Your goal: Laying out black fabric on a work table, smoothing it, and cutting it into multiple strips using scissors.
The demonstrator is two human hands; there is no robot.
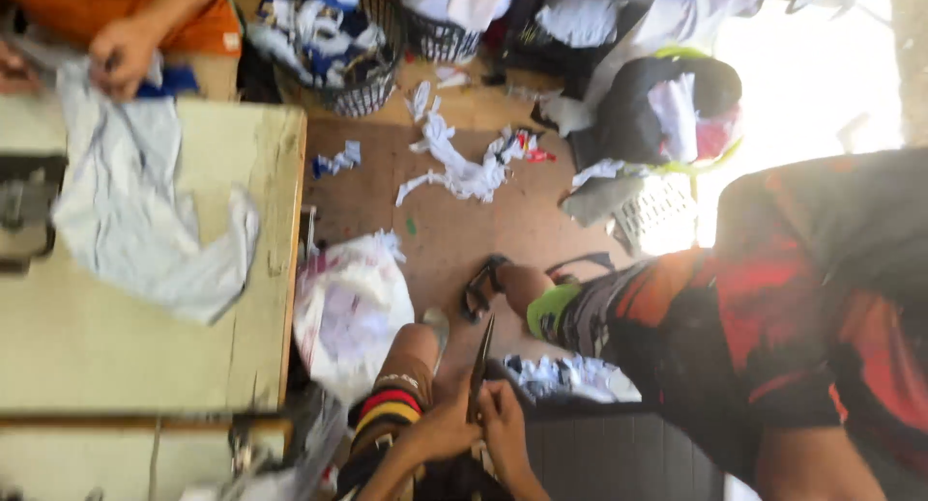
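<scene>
Both hands meet at 6 o'clock, low in frame. Left hand (pixel 440 433) & right hand (pixel 505 435) are both closed round the handle end of dark scissors (pixel 479 368), blades pointing up toward 12. Likely rigid metal, light, sharp at the tip, so best held by the handles, not the blades. Pale cloth (pixel 145 211) lies on the sewing table (pixel 126 346) at 9 o'clock, looks soft & limp. Scraps (pixel 464 172) litter the floor at 12.

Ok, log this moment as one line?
left hand: grips scissors | right hand: on scissors too | blades: point up | co-worker's hand: on pale cloth | table
</scene>
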